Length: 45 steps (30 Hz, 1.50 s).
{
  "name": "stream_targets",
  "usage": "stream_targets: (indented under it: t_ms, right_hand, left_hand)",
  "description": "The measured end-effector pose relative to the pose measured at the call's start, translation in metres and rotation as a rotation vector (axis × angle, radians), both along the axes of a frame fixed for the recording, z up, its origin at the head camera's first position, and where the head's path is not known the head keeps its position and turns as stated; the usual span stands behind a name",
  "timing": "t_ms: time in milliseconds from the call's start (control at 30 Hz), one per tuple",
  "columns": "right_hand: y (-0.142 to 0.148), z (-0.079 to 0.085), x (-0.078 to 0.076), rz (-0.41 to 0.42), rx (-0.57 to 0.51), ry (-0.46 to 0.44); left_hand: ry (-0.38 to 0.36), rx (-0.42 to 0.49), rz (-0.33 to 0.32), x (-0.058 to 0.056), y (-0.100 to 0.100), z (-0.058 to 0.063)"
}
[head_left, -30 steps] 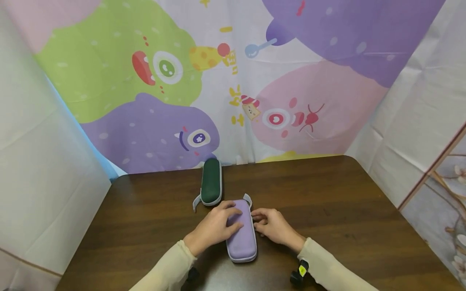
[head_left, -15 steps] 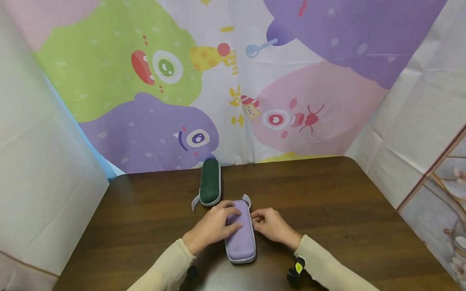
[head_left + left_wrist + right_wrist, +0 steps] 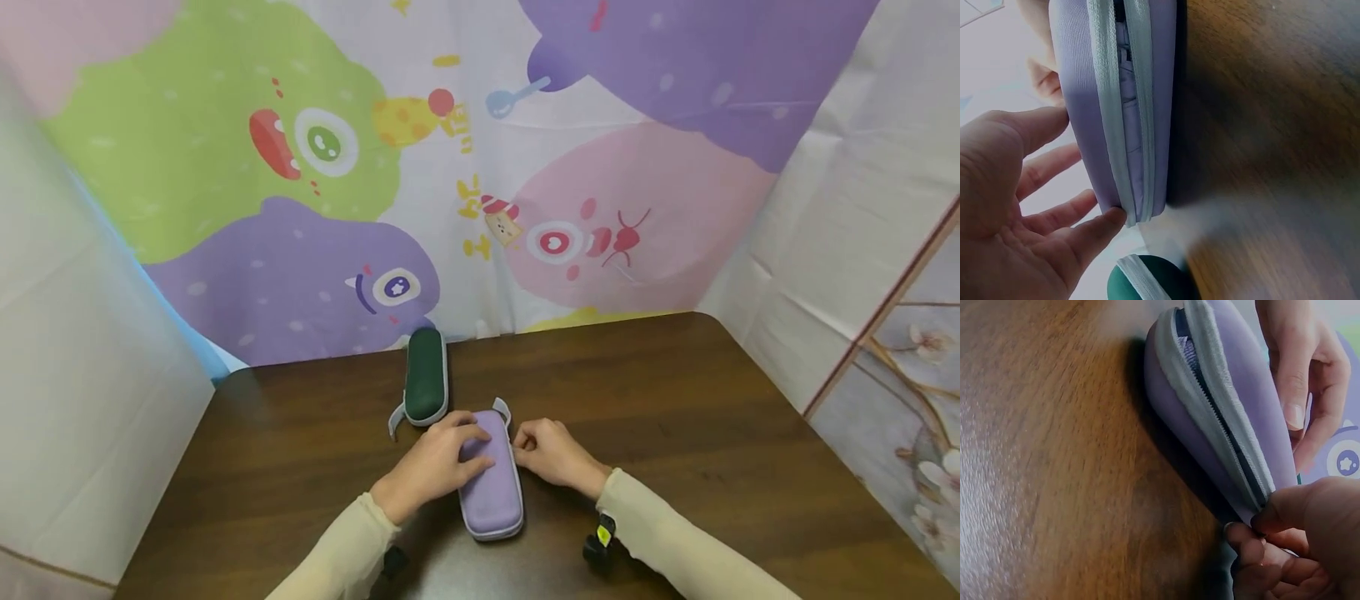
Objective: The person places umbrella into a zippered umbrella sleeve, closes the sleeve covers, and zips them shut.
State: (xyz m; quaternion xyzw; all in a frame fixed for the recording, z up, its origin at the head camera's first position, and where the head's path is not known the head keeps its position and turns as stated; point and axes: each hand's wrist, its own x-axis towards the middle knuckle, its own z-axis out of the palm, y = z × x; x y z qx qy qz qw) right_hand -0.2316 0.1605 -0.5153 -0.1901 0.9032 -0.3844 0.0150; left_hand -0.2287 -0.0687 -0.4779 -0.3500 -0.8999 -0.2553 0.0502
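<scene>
A purple zippered hard case (image 3: 491,492) with a grey zip band lies flat on the table. My left hand (image 3: 431,462) rests over its lid, fingers spread; in the left wrist view one fingertip touches the zip band (image 3: 1110,119). The zip is parted along that side, with purple lining showing. At the case's right side my right hand (image 3: 555,452) pinches the zip near the strap end, thumb against index finger (image 3: 1285,515). The zip pull itself is hidden by the fingertips. Between the bands in the right wrist view, a dark gap (image 3: 1210,397) shows.
A dark green zippered case (image 3: 426,375) with a grey strap lies behind the purple one, near the table's back edge. A grey strap (image 3: 502,407) sticks out from the purple case's far end. Behind the brown table (image 3: 637,392) hangs a cartoon-printed cloth (image 3: 480,167).
My right fingers have closed in on the zip at the case's right side and curled more tightly. My left hand keeps its place on the lid. The view has shifted slightly.
</scene>
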Motion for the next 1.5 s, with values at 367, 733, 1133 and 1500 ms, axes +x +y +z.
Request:
stream_targets:
  t_ms: [367, 733, 1133, 1500]
  right_hand:
    - [0.005, 0.0, 0.003, 0.06, 0.01, 0.033]
    - [0.012, -0.002, 0.006, 0.154, 0.006, 0.084]
    - [0.013, -0.004, 0.008, 0.202, 0.005, 0.1]
    - [0.012, -0.004, 0.009, 0.243, 0.002, 0.102]
  left_hand:
    - [0.003, -0.014, -0.022, -0.003, 0.001, 0.0]
    - [-0.001, -0.016, -0.02, -0.001, 0.001, 0.003]
    - [0.016, -0.019, -0.009, 0.0, -0.001, 0.001]
    - [-0.003, -0.024, 0.0, 0.0, -0.005, 0.001]
